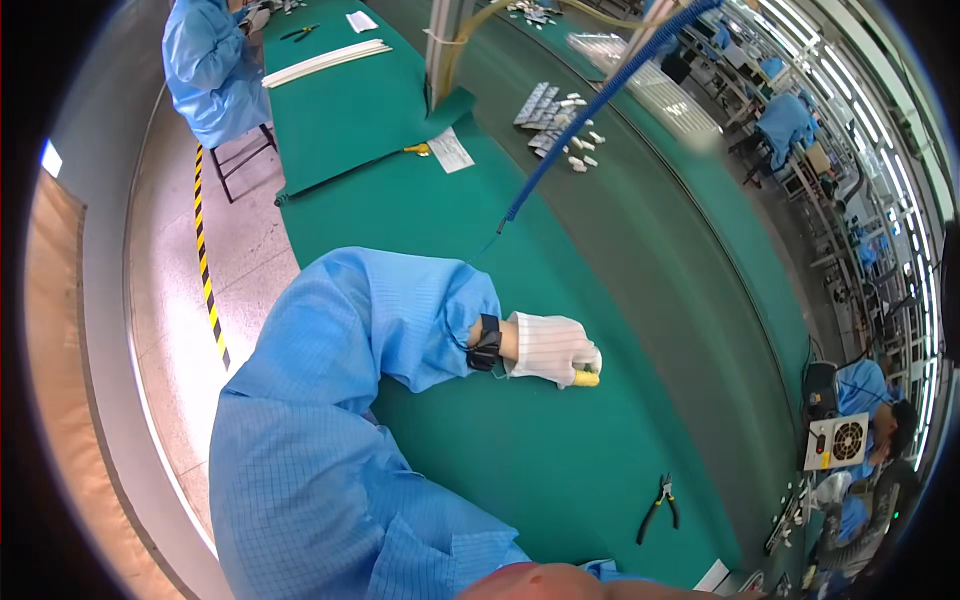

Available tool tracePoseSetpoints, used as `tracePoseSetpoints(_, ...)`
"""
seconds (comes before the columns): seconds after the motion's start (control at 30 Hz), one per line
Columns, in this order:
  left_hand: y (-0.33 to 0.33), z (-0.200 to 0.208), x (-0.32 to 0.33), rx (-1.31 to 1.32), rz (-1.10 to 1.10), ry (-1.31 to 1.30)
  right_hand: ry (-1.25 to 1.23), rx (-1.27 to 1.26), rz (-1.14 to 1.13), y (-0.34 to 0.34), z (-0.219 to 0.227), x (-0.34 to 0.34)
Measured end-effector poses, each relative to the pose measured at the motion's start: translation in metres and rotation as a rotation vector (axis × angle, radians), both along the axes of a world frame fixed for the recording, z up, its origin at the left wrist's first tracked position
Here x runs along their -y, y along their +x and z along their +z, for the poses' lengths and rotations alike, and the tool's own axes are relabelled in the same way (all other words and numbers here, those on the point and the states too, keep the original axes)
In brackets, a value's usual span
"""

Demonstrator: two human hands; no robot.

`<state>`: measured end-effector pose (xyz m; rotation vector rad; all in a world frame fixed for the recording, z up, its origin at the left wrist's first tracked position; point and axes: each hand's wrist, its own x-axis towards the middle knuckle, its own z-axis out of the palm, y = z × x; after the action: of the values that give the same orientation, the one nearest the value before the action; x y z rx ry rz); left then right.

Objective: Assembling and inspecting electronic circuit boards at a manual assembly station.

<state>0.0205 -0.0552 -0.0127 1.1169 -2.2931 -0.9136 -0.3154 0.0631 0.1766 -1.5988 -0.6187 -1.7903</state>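
Observation:
My left hand [556, 350], in a white striped glove with a yellow cover on one fingertip, lies low over the green mat [480, 450]. Its fingers are curled in, and whatever they may hold is hidden. A black wrist strap [485, 343] sits between the glove and my blue sleeve [330, 330]. A thin cord runs from the sleeve to a coiled blue cable [590, 110]. Nearer to me and to the right, cutting pliers [659, 508] with dark handles rest on the mat, apart from the hand. My right hand is out of view.
Beyond the mat runs a dark conveyor belt [640, 260] with small white parts [577, 160] in a heap. A black rod with a yellow end [350, 173] and a paper slip [451, 150] lie farther off. A co-worker in blue [212, 70] sits at the far left.

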Motion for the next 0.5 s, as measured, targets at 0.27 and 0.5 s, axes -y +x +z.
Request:
tracePoseSetpoints(0.27,0.004,0.000,0.004,0.013,0.037,-0.003,-0.239,0.193,-0.260,-0.029,-0.006,-0.017)
tracePoseSetpoints(0.5,0.004,-0.007,0.005,0.013,0.059,-0.059,-0.467,0.354,-0.409,-0.046,-0.013,-0.021)
